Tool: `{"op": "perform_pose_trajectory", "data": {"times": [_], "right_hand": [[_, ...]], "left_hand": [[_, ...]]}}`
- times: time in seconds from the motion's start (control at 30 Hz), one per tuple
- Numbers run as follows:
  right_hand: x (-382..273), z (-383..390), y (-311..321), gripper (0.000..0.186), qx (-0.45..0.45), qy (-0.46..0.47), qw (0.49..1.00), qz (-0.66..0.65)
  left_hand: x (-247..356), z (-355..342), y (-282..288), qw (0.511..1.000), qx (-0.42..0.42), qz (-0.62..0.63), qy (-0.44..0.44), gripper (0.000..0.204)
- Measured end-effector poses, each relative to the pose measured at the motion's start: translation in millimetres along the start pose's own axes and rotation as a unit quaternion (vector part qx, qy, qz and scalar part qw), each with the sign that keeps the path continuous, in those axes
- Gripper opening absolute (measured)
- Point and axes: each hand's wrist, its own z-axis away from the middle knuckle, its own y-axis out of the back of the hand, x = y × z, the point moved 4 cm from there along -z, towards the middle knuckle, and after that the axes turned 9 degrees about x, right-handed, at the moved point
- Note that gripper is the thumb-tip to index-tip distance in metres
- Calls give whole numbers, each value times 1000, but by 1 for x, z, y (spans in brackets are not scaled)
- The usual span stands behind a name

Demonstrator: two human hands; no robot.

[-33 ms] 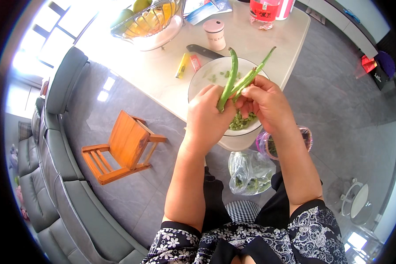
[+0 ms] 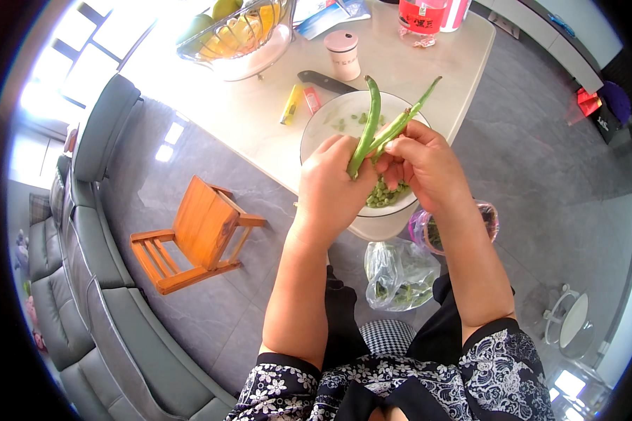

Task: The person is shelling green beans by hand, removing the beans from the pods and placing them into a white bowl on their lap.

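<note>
Above a white dark-rimmed bowl (image 2: 314,130) my two hands meet. My left hand (image 2: 331,188) is closed around a long green bean pod (image 2: 369,116) that points up and away. Pinched between the thumb and fingers of my right hand (image 2: 428,167) is a second green pod (image 2: 399,125), which looks split lengthwise and slants to the far right. Several small green pieces (image 2: 385,194) lie in the near part of the bowl, partly hidden by my fingers. A few more sit at its far side.
Beyond the bowl on the pale table (image 2: 274,105) are a dark-handled knife (image 2: 326,82), a yellow lighter (image 2: 290,105), a pink lidded jar (image 2: 342,55) and a wire fruit basket (image 2: 242,35). Below hang a clear plastic bag (image 2: 400,274) and a lined bin (image 2: 486,219). A wooden chair (image 2: 203,224) stands left.
</note>
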Motion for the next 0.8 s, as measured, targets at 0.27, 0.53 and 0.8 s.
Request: {"op": "perform_pose_trajectory", "data": {"times": [0.27,0.53,0.8], "right_hand": [[4,3,-4,12,14,-37,999,-10],[0,3,-5,14,17,6,998,62],[0,4,-10,16,29,26,998,44]], "left_hand": [[2,-1,-1,1000,4,-6,-20,9],[0,-1,1,1000,29,0,2,6],[-6,0,2,1000,5,6,22,7]]}}
